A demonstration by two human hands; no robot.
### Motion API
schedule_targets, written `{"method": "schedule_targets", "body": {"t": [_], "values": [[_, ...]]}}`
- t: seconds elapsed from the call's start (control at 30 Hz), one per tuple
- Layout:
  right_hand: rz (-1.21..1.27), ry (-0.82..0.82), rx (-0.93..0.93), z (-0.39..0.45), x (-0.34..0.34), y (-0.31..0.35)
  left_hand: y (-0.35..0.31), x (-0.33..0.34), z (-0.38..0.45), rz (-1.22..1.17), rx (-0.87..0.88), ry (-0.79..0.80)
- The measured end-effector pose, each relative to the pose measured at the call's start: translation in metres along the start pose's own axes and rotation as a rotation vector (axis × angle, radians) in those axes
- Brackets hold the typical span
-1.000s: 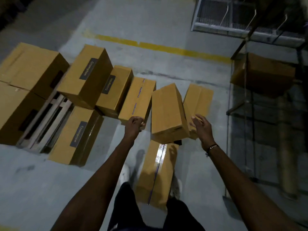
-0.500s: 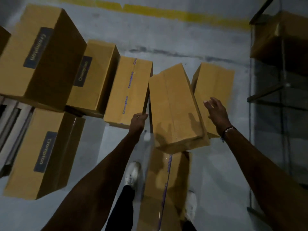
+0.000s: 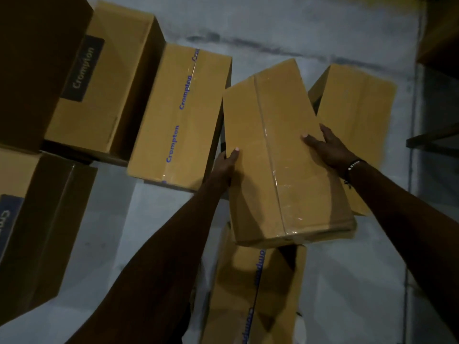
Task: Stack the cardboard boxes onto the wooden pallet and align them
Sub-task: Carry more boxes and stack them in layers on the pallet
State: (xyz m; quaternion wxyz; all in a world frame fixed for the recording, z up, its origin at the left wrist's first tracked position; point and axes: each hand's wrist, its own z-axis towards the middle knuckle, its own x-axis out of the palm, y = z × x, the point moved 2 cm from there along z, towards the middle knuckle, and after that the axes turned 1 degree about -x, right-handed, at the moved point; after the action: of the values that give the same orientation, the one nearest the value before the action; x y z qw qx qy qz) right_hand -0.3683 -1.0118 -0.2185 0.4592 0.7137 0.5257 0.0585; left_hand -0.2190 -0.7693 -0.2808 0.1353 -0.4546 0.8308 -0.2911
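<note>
A plain taped cardboard box (image 3: 280,155) lies tilted in the middle, its near end resting on another box (image 3: 250,294) on the floor. My left hand (image 3: 227,165) grips its left edge, thumb on the top face. My right hand (image 3: 327,146) holds its right edge, thumb across the top and fingers down the side. Left of it lies a box with blue Crompton tape (image 3: 173,115). Right of it, partly behind my right hand, lies a further plain box (image 3: 357,112). The wooden pallet is out of view.
More Crompton-labelled boxes crowd the left: one at upper left (image 3: 104,78), a dark one in the top-left corner (image 3: 32,58) and one at lower left (image 3: 37,219). A metal rack (image 3: 432,142) stands at the right edge. Bare grey concrete floor (image 3: 104,244) shows between the boxes.
Both hands reached forward and closed onto the sides of the tilted middle box. The view moved closer and lower over the boxes, and the pallet slid out of frame.
</note>
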Motion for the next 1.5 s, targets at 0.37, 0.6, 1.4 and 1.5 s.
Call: {"method": "schedule_targets", "body": {"t": [0.37, 0.6, 1.4, 1.5], "values": [[0.04, 0.041, -0.018, -0.04, -0.013, 0.002, 0.0, 0.008, -0.025, 0.026, 0.118, -0.029], [0.123, -0.025, 0.021, -0.114, -0.045, 0.03, -0.046, 0.017, -0.09, 0.141, 0.212, -0.035], [0.168, 0.074, -0.311, -0.513, -0.146, 0.205, -0.116, -0.031, -0.607, 0.065, 0.586, -0.38], [0.18, 0.156, -0.409, -0.566, -0.137, 0.221, -0.096, -0.045, -0.674, 0.004, 0.614, -0.455]]}}
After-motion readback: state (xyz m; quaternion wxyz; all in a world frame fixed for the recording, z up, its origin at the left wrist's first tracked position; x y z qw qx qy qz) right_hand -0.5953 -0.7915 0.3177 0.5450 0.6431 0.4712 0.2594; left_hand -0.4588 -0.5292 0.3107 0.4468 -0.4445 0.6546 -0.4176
